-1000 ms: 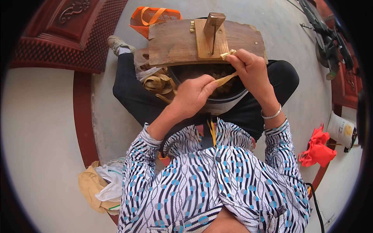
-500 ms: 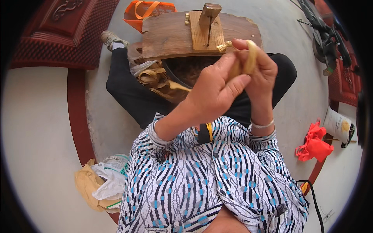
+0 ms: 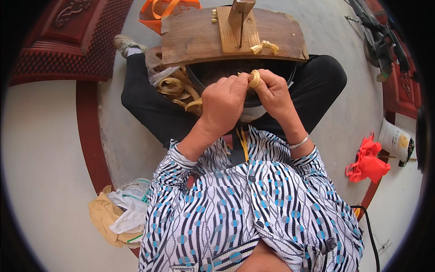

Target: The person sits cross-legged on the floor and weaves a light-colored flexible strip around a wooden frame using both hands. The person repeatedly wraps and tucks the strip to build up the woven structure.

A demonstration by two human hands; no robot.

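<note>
Fingers of left hand and right hand, side-by-side, in a pinch on yellowish strip

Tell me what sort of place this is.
Probably a home's entryway or porch: there's a carved dark red door, a plain grey floor and what looks like a parked bike.

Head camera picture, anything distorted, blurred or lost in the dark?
Head view: black fills the corners; the dark red strip at left curves with the lens; left hand and right hand look fairly sharp; the black tub is shadowed under the wooden board.
</note>
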